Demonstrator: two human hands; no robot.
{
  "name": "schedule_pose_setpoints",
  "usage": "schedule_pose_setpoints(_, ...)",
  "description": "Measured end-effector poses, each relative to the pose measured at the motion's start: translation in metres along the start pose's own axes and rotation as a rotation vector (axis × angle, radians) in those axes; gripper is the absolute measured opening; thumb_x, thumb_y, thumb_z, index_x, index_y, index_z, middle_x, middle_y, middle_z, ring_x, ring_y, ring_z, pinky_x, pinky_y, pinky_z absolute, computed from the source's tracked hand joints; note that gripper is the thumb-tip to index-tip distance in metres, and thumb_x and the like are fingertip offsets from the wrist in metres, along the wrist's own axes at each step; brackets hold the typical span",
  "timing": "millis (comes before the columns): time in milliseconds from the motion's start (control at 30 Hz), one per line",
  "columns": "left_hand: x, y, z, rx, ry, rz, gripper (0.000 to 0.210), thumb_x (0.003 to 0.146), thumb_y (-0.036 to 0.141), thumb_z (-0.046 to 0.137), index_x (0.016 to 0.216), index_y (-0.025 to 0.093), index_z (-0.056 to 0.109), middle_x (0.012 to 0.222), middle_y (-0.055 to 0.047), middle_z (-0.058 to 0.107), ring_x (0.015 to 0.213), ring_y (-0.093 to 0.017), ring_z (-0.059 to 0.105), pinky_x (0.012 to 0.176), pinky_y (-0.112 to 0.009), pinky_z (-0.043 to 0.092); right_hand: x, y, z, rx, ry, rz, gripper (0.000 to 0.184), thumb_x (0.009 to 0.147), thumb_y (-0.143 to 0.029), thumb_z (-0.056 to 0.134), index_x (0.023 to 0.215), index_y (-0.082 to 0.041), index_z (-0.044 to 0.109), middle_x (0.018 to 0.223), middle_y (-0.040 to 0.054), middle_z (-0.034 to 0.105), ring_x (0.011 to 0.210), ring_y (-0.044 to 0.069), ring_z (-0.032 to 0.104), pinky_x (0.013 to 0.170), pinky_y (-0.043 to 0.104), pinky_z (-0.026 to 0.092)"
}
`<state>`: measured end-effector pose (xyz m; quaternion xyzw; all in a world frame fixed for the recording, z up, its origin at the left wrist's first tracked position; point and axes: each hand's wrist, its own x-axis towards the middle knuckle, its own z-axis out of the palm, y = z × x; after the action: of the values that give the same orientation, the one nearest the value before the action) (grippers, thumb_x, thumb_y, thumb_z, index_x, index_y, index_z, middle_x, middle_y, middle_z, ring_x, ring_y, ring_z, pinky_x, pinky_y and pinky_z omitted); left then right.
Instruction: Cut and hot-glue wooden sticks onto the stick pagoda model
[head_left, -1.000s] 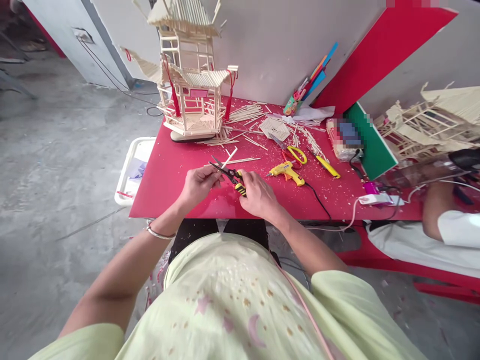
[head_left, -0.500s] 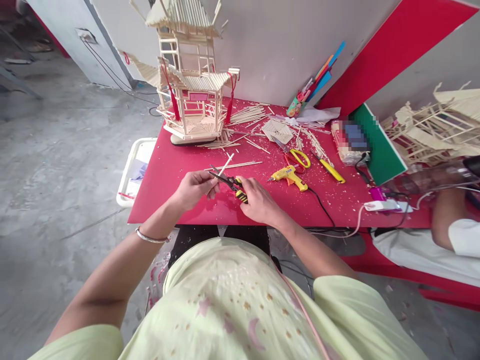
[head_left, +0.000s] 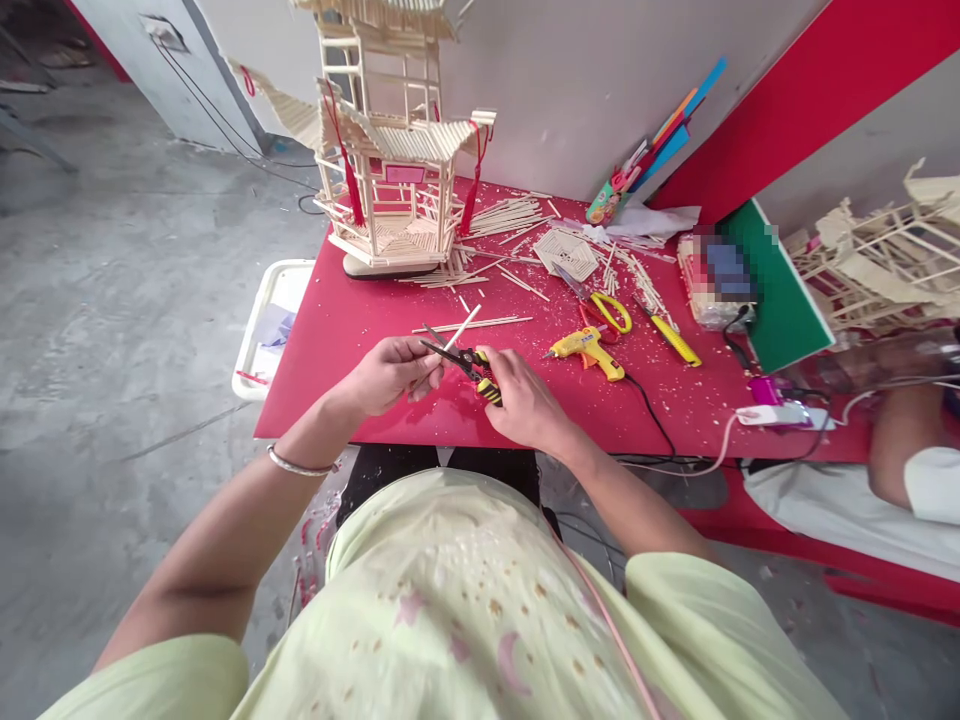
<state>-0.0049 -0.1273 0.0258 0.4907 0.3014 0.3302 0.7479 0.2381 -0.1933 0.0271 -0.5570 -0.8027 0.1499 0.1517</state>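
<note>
Pinches a thin, pale wooden stick (head_left: 466,326) in the left hand (head_left: 386,376), thumb to fingertips, up over the red tabletop (head_left: 334,375) near its front edge. Juts out beyond those fingertips as one straight length, slanting away from the body and to the right, across the blades of the black-and-yellow snips (head_left: 466,361). Grips those snips in the right hand (head_left: 529,400), with fingers curled round the handles and blades parted, pointing left toward the pinching hand. Cannot tell from here about contact between blade and wood. Has loose sticks (head_left: 495,323) lying just beyond the fingers and, farther back, a tasselled stick-built pagoda model (head_left: 420,143). Finds a yellow glue gun (head_left: 589,350) near the right hand, with yellow-handled scissors (head_left: 615,316) just past, and a yellow utility knife (head_left: 677,342) farther right. Spots a hexagonal stick panel (head_left: 555,250) too, lying flat beside short loose pieces (head_left: 654,288).
</note>
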Motion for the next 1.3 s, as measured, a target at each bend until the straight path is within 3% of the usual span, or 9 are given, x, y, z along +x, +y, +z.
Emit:
schedule_pose_setpoints(267,-0.001,0.001,0.003,-0.026,0.014,-0.052,0.036,0.078,0.045,0.089,0.078,0.012,0.073,0.061,-0.003,0.060,0.045,-0.006,0.045,0.043,-0.020,0.030,0.000,-0.014,-0.004,-0.120,-0.043,0.134,0.056,0.091,-0.020,0.058,0.145,-0.017,0.046,0.130,0.0178,0.064,0.119,0.035,0.058,0.094,0.045,0.052)
schedule_pose_setpoints(400,0.002,0.001,0.005,-0.035,0.042,-0.059,0.039,0.073,0.046,0.092,0.077,0.013,0.072,0.063,-0.003,0.061,0.043,-0.006,0.042,0.040,-0.021,0.026,0.001,-0.011,-0.004,-0.091,-0.065,0.127,0.060,0.088,-0.016,0.057,0.147,-0.016,0.046,0.130,0.0181,0.064,0.120,0.034,0.059,0.100,0.045,0.051)
schedule_pose_setpoints(567,0.001,0.009,0.003,0.128,0.077,0.023,0.041,0.079,0.052,0.086,0.077,0.014,0.071,0.061,-0.003,0.061,0.044,-0.007,0.042,0.042,-0.022,0.030,0.000,-0.006,-0.013,0.065,-0.057,0.113,0.070,0.083,-0.013,0.055,0.151,-0.016,0.043,0.133,0.0160,0.064,0.124,0.031,0.060,0.106,0.044,0.050)
schedule_pose_setpoints(733,-0.007,0.006,0.000,0.326,0.086,0.138,0.038,0.088,0.051,0.078,0.080,0.015,0.073,0.064,-0.003,0.062,0.049,-0.008,0.046,0.048,-0.023,0.038,-0.004,-0.008,-0.021,0.280,-0.156,0.235,0.045,0.079,-0.016,0.055,0.123,-0.022,0.060,0.102,0.0048,0.073,0.092,0.024,0.069,0.084,0.035,0.054)
schedule_pose_setpoints(833,-0.019,0.001,0.001,0.247,0.057,0.204,0.034,0.090,0.049,0.078,0.082,0.015,0.075,0.067,-0.004,0.064,0.048,-0.008,0.047,0.047,-0.024,0.038,-0.006,-0.007,-0.016,0.540,-0.247,0.270,0.048,0.071,-0.015,0.055,0.117,-0.023,0.062,0.095,0.0009,0.073,0.087,0.021,0.069,0.077,0.031,0.054)
schedule_pose_setpoints(967,-0.030,0.007,0.003,0.229,0.043,0.281,0.030,0.087,0.044,0.082,0.084,0.015,0.077,0.070,-0.007,0.069,0.054,-0.013,0.060,0.055,-0.028,0.053,-0.008,-0.001,-0.010,0.815,-0.278,0.477,0.049,0.067,-0.018,0.052,0.115,-0.020,0.063,0.092,0.0028,0.072,0.082,0.021,0.070,0.058,0.026,0.049)
schedule_pose_setpoints(1033,-0.026,0.011,0.003,0.158,0.151,0.235,0.033,0.083,0.047,0.085,0.089,0.016,0.076,0.073,-0.006,0.072,0.059,-0.015,0.067,0.060,-0.030,0.058,-0.009,-0.001,-0.014,0.736,-0.235,0.469,0.046,0.070,-0.019,0.053,0.115,-0.021,0.062,0.092,0.0022,0.072,0.082,0.021,0.070,0.060,0.027,0.050)
schedule_pose_setpoints(1133,-0.011,0.010,0.003,0.002,0.308,0.091,0.044,0.075,0.052,0.090,0.093,0.017,0.071,0.083,-0.006,0.076,0.075,-0.021,0.077,0.074,-0.036,0.066,-0.010,-0.012,-0.026,0.358,-0.239,0.358,0.040,0.078,-0.018,0.055,0.118,-0.023,0.063,0.099,0.0045,0.075,0.089,0.025,0.071,0.076,0.034,0.055)
schedule_pose_setpoints(1300,0.006,-0.005,0.006,-0.043,0.299,0.012,0.052,0.065,0.052,0.097,0.091,0.014,0.072,0.091,-0.009,0.079,0.089,-0.027,0.080,0.079,-0.038,0.067,-0.008,-0.034,-0.027,-0.209,-0.169,0.326,0.050,0.089,-0.018,0.057,0.139,-0.018,0.054,0.122,0.0189,0.070,0.110,0.035,0.068,0.089,0.042,0.054)
